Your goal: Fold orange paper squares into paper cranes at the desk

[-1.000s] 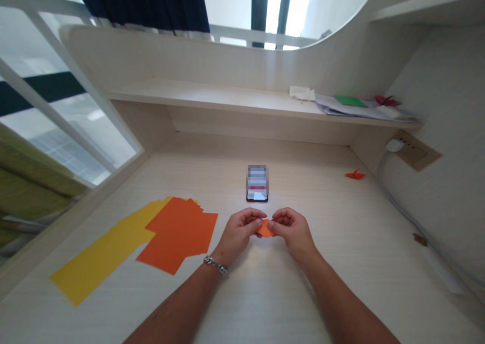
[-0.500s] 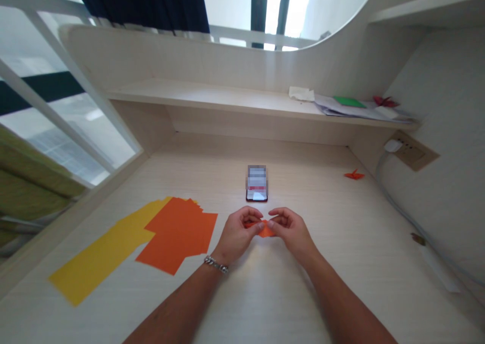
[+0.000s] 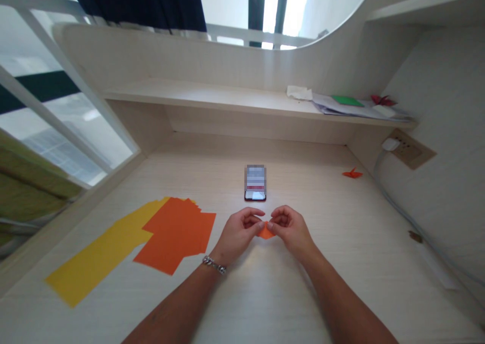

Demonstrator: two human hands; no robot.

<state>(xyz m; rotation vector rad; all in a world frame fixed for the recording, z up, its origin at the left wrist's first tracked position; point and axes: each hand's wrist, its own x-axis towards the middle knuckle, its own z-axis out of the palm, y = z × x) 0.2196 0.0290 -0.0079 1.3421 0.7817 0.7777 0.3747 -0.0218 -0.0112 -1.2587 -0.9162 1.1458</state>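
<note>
A small folded orange paper (image 3: 266,231) is held between both hands, a little above the pale desk. My left hand (image 3: 240,230), with a metal bracelet at the wrist, pinches its left side between thumb and fingers. On the right side, my right hand (image 3: 288,228) grips it the same way, its fingers curled behind. Just beyond the hands lies a phone (image 3: 255,183) with a lit, blurred screen. To the left are fanned orange sheets (image 3: 180,235), partly over a row of yellow sheets (image 3: 98,253).
A folded orange paper figure (image 3: 352,174) sits at the desk's back right. Near it, a grey cable (image 3: 396,205) runs from a wall socket (image 3: 412,149). The raised shelf (image 3: 227,99) holds papers, a green sheet (image 3: 347,100) and a red folded figure (image 3: 383,100).
The left fingers have shifted slightly on the orange paper, and a red-orange part that showed by the left fingers is no longer visible. The whole view has moved slightly.
</note>
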